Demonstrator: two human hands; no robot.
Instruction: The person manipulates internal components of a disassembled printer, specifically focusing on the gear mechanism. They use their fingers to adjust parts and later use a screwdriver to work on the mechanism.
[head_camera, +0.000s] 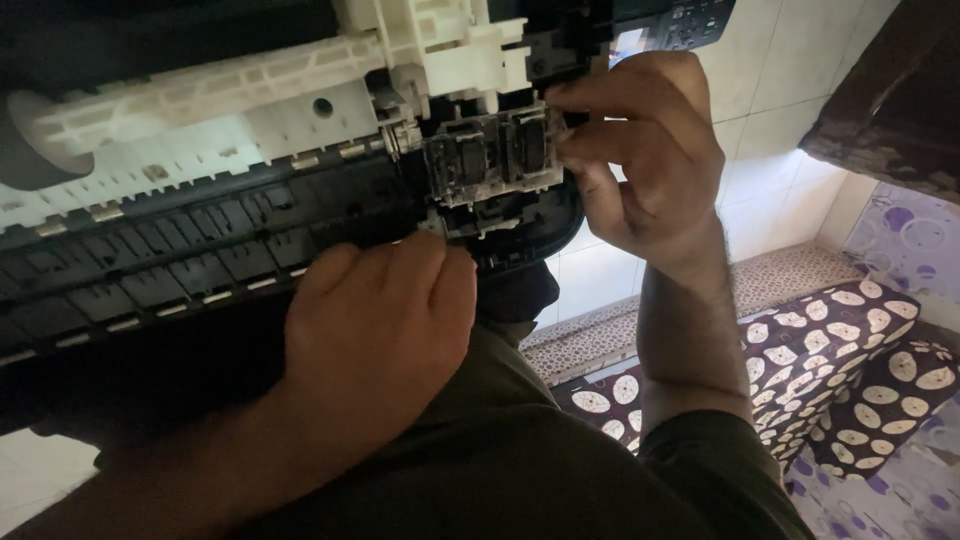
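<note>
In the head view, an opened printer (200, 200) lies across the person's lap. The right hand (650, 170) pinches the right edge of the small carriage block (490, 155) at the printer's right end, fingertips pressed on it. The left hand (375, 320) curls closed just below that block, fingers against the printer's dark ribbed underside.

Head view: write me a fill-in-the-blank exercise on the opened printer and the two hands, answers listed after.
1. The right hand pinches the clear carriage block at its ____ side.
2. The left hand rests on the printer's ____ ribbed part.
3. The long frame above the ribs is ____ plastic.
4. The cushions beside the person's right forearm carry a pattern of pale ____.

Answers: right; black; white; ovals
</note>
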